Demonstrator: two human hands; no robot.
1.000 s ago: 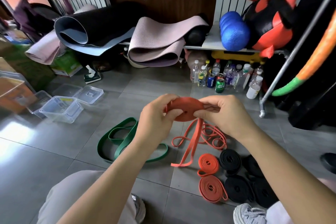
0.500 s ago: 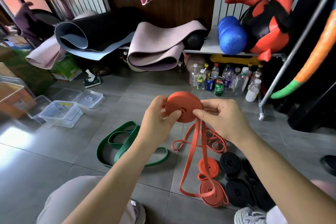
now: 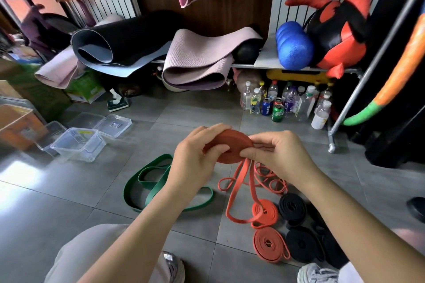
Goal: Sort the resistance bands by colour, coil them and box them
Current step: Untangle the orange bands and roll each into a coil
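The orange coil (image 3: 230, 145) has tipped flatter above the floor (image 3: 92, 190): our left hand (image 3: 195, 163) grips it, our right hand (image 3: 280, 156) pinches the tail (image 3: 236, 186), and we judge more taut winding follows.

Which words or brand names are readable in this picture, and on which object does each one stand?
"PEPSI": down the side of the blue can.
Too blurred or small to read: the green can, the bottles, the green carton, the yellow sticker on the clear box.
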